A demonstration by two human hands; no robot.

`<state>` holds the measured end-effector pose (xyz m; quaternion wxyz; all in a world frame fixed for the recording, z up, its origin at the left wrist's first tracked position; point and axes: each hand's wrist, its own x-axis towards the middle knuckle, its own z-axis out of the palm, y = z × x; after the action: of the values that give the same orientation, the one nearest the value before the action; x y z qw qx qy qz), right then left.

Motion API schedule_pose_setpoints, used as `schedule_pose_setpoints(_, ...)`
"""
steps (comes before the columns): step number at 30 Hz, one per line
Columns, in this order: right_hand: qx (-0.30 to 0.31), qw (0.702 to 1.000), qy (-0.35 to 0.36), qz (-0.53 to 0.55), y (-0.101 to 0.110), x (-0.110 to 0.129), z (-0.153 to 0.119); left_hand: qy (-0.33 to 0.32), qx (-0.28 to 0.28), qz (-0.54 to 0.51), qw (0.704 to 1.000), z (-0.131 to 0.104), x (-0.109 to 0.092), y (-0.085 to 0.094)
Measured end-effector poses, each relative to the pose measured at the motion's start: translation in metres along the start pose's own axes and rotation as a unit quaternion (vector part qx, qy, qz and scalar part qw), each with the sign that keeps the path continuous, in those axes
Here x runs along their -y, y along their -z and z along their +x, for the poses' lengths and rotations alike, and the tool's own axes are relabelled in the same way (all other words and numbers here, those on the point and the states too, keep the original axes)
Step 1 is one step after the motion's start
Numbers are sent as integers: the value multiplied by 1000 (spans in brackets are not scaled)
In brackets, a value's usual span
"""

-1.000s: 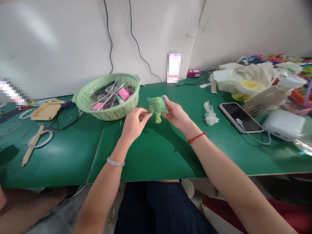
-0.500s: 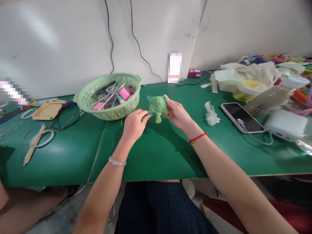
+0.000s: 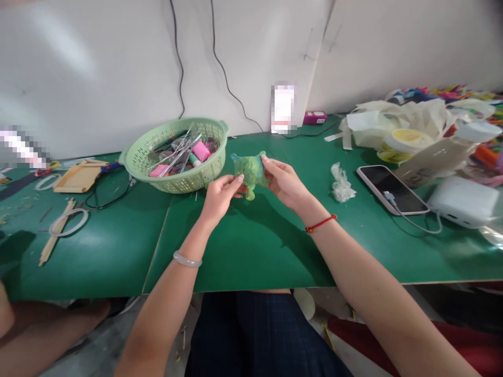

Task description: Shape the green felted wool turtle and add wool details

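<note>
A small green toy turtle [image 3: 251, 168], soft-looking and part see-through with yellowish patches, is held up over the green table [image 3: 251, 241]. My right hand [image 3: 286, 182] pinches its right side between thumb and fingers. At its lower left, the thumb and fingers of my left hand [image 3: 225, 195] close on the edge of the toy. The turtle's head hangs toward me between the two hands. Just left of my left hand stands a light green plastic basket [image 3: 184, 180] with metal rods, pink pieces and other small items in it.
Right of my hands lie crumpled clear plastic [image 3: 341, 183], a phone [image 3: 391, 188] and a white charger [image 3: 461, 201] with a cable. A bottle [image 3: 436, 157] and plastic bags [image 3: 393, 123] stand behind them. On the left are a white ring [image 3: 68, 222] and a cardboard tray [image 3: 78, 176]. Someone's leg shows at lower left.
My left hand has moved in and now grips the turtle's lower left edge. The toy has shifted slightly left and turned a little in my right hand.
</note>
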<state>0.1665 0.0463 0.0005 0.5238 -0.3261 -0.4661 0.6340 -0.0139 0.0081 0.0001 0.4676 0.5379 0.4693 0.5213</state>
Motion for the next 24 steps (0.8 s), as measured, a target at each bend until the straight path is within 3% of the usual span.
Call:
schedule_pose_setpoints(5, -19, 997, 28, -76, -3, 4, -2, -1, -46, -69, 997, 3, 0, 2)
schedule_pose_setpoints(10, 29, 983, 59, -172, -6, 7, -6, -30, -83, -82, 993, 5, -1, 4)
schedule_pose_setpoints(24, 42, 938, 150, -310, -1, 8, -6, -60, -91, -32, 993, 4, 0, 4)
